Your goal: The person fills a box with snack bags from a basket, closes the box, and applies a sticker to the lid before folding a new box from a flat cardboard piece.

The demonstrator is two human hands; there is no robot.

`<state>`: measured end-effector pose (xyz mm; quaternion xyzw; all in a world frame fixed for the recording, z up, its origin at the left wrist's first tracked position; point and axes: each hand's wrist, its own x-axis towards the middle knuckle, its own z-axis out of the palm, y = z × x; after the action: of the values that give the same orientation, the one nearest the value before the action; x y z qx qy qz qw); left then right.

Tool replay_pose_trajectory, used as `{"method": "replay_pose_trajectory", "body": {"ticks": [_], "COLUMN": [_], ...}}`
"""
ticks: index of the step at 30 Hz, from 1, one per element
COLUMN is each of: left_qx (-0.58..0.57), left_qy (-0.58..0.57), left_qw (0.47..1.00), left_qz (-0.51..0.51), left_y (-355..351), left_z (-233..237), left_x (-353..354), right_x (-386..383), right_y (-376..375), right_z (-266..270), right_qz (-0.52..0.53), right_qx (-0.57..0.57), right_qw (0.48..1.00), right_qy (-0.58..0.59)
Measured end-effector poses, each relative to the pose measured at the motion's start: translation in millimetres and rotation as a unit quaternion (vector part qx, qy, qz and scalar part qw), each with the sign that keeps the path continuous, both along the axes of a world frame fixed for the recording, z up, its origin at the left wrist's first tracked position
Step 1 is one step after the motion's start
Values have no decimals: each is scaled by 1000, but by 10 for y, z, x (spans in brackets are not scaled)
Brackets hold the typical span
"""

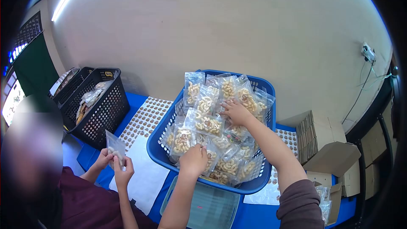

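A blue perforated basket [152, 148] stands in front of me, heaped with clear plastic packets of cashew nuts [206, 123]. My left hand [194, 161] is at the near left of the heap, its fingers pinched on the edge of a cashew packet [212, 159]. Farther back, my right hand [235, 112] lies palm down on the packets with its fingers spread. The packets beneath that palm are partly hidden.
At the left, another person's hands [118, 166] hold a small clear packet [115, 146]. Black baskets [104, 106] stand behind. Sticker sheets [144, 116] lie on the blue table. A pale green lidded box [203, 205] sits in front; cardboard boxes [335, 159] are at the right.
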<state>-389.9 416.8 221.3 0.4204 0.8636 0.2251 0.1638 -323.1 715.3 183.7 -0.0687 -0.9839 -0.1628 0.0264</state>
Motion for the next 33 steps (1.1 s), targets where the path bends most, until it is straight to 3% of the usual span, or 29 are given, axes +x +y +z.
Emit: {"method": "replay_pose_trajectory", "body": {"ticks": [4, 6, 9, 12, 14, 19, 22, 24, 28, 31, 33], "left_qx": [-4, 8, -38, -37, 25, -22, -5, 3, 4, 24, 9], "left_qy": [-3, 5, -7, 27, 111, -11, -26, -31, -40, -42, -33], "left_qw": [1000, 1000, 999, 997, 985, 988, 988, 988, 989, 990, 989], "left_qz": [-6, -10, -6, -63, -129, -152, -150, -149, -144, -134, -145], "left_y": [-33, -11, -8, -65, -42, -73, -44, -37, -41, -32, -31], "left_z": [-29, 15, 66, -47, -147, -97, -23, -60, -48, -88, -75], "left_x": [11, 1, 4, 9, 23, 22, 15, 15, 15, 19, 17], "right_x": [-6, -64, -47, -32, -21, 4, -40, -61, -90, -53, -91], "right_y": [-90, -138, -141, -120, -122, -112, -43, 9, 5, -201, -339], "right_z": [3, 107, 115, 88, 97, 19, 43, -58, -53, 182, 379], "right_qz": [13, -65, -35, -21, -26, -36, -37, -8, -13, -9, 34], "right_qx": [0, -40, -24, -27, -38, -89, -81, -12, -50, -65, -131], "right_qw": [999, 997, 998, 997, 997, 994, 994, 995, 995, 984, 951], "right_qy": [47, 7, 49, 72, 70, 56, 59, 102, 88, 166, 279]}}
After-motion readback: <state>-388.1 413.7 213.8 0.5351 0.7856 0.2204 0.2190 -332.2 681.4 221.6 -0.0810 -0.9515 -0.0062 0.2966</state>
